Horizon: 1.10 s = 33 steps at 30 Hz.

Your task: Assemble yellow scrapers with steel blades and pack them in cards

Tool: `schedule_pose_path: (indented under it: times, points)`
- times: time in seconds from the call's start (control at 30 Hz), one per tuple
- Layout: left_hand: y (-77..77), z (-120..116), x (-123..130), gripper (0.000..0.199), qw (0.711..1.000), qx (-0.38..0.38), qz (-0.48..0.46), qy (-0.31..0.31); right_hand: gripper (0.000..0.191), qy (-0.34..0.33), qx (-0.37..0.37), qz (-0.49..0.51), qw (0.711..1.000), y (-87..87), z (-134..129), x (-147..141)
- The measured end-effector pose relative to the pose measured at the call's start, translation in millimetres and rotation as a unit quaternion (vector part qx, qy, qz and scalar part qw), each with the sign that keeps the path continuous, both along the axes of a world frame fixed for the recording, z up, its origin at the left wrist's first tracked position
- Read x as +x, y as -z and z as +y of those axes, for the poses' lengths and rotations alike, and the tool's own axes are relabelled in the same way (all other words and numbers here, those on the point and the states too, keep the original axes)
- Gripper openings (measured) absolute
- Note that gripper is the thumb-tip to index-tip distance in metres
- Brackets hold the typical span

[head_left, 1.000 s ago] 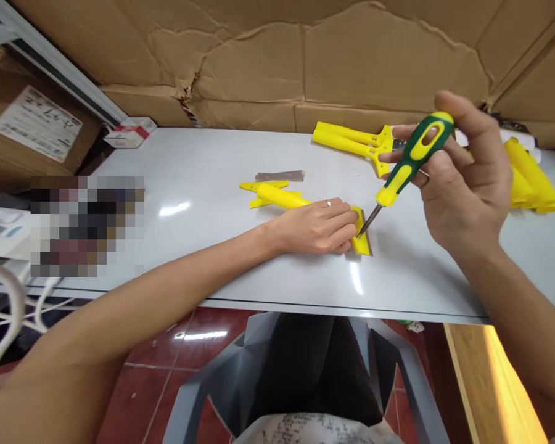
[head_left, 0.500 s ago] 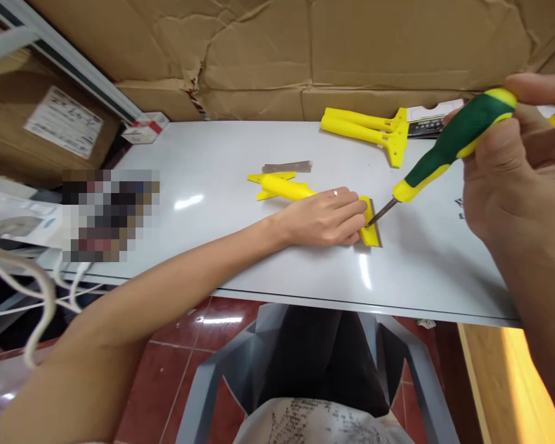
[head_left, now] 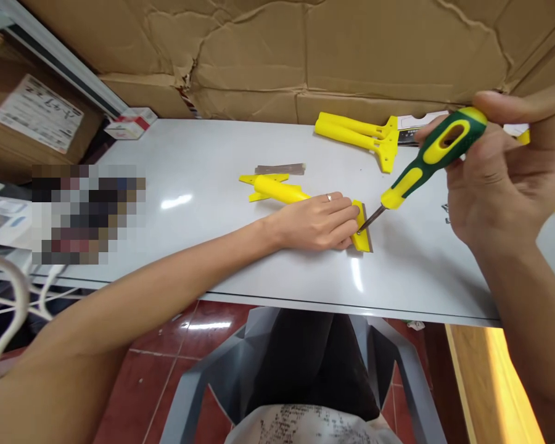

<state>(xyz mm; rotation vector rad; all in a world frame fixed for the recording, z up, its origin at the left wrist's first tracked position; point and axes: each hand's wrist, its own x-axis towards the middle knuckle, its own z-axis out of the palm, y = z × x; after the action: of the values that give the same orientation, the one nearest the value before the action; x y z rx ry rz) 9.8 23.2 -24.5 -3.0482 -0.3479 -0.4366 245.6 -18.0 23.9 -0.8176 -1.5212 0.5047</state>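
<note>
My left hand (head_left: 321,222) is closed around a yellow scraper (head_left: 362,228) and holds it down on the white table. The scraper's head, with a thin blade along its right edge, sticks out past my fingertips. In my right hand (head_left: 509,166) is a green and yellow screwdriver (head_left: 437,154), tilted, its tip on a small screw in the scraper's head. Left of my left hand lie yellow scraper parts (head_left: 277,187), partly under the hand. Thin grey-brown strips (head_left: 281,168) lie just behind them.
Two yellow scraper handles (head_left: 351,132) lie at the back beside a black and white box (head_left: 409,126). Small metal pieces (head_left: 448,213) are near my right hand. A red and white box (head_left: 132,123) stands at the back left. Cardboard (head_left: 259,55) rises behind the table (head_left: 176,246).
The screwdriver has turned in my right hand, showing a different side of its handle. Its tip stays at the screw. The whole view has shifted slightly.
</note>
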Motion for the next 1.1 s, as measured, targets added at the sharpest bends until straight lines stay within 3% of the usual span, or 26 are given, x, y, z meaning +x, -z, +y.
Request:
schedule_pose_path:
  times: [0.17,0.27,0.37,0.53,0.8,1.0,1.1]
  points:
    - [3.7,1.4,-2.1,0.028,0.992,0.116,-0.012,0.037,0.034,-0.112,0.020,0.036,0.993,-2.2,5.5,-2.8]
    - [8.5,3.9,-3.5,0.026,0.973,0.217,-0.050,0.057,0.039,-0.115,0.046,0.032,0.992,1.9,12.9,-0.2]
    - [12.0,6.0,-3.4,0.025,0.955,0.265,-0.106,0.078,0.042,-0.100,0.087,0.041,0.990,8.0,17.0,0.6]
    - [10.6,6.5,-1.9,0.028,0.947,0.274,-0.135,0.100,0.048,-0.091,0.025,0.054,0.994,9.6,13.3,0.2]
    - [6.7,4.0,-1.7,0.031,0.946,0.276,-0.118,0.118,0.052,-0.231,-0.174,0.076,0.954,2.7,11.1,7.9]
    - [7.5,3.9,-2.2,0.030,0.946,0.269,-0.133,0.124,0.039,-0.128,-0.118,0.117,0.978,10.0,14.0,6.9]
    - [9.8,5.1,-2.9,0.030,0.949,0.269,-0.121,0.111,0.047,-0.154,-0.121,0.098,0.976,9.7,14.0,8.7]
